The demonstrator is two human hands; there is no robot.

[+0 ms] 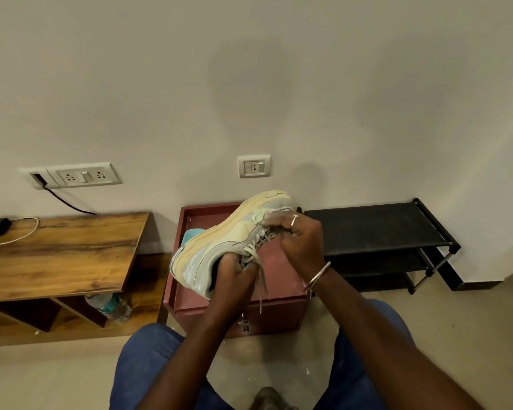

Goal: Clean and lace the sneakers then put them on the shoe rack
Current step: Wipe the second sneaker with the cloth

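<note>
A worn grey-and-cream sneaker [219, 241] is held tilted on its side above a maroon cabinet [282, 294], its sole turned toward the wall. My left hand [234, 273] grips the sneaker at its heel opening. Near the toe end, my right hand [299, 241] pinches the lace at the eyelets. A loose pale lace end [262, 279] hangs down between my hands. The black shoe rack [376, 229] stands against the wall to the right, its shelves bare as far as I can see.
A wooden desk [60, 250] with a white cable stands at the left, a plastic water bottle [109, 306] lying on the shelf beneath it. A turquoise object [191, 233] sits on the cabinet behind the sneaker. My knees in blue jeans [148, 359] frame the beige floor.
</note>
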